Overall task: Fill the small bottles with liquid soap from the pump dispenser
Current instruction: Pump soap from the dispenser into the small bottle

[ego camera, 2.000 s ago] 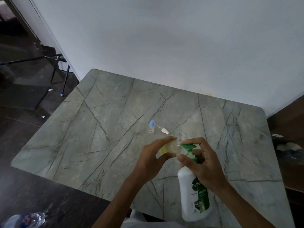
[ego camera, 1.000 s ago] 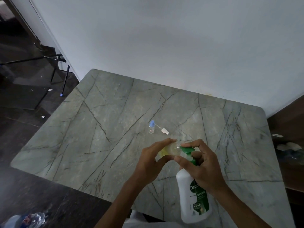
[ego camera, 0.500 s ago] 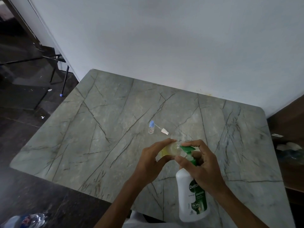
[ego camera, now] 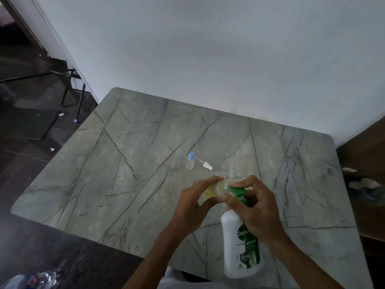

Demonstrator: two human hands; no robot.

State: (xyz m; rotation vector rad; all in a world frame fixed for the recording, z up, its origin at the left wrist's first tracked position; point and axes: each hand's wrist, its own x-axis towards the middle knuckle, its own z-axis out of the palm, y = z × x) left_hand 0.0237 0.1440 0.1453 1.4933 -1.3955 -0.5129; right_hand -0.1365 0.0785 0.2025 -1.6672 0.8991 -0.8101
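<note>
Little changing over last 2 seconds: your left hand [ego camera: 192, 202] still gripping small bottle [ego camera: 217, 189] at green nozzle [ego camera: 234, 189], right hand [ego camera: 257, 207] still clasping pump dispenser [ego camera: 241, 247]; filling continuing.

A plain pale wall [ego camera: 208, 49] fills the upper part of the view, lit dimly and evenly. The table [ego camera: 125, 163] stands pushed against it, its top grey-green stone crossed by dark veins, with rounded corners. To the left the floor [ego camera: 25, 163] is dark and scattered with small white scraps, and thin black metal legs [ego camera: 80, 101] with a blue foot stand there. At the right edge sits dark brown wooden furniture [ego camera: 366, 147].
</note>
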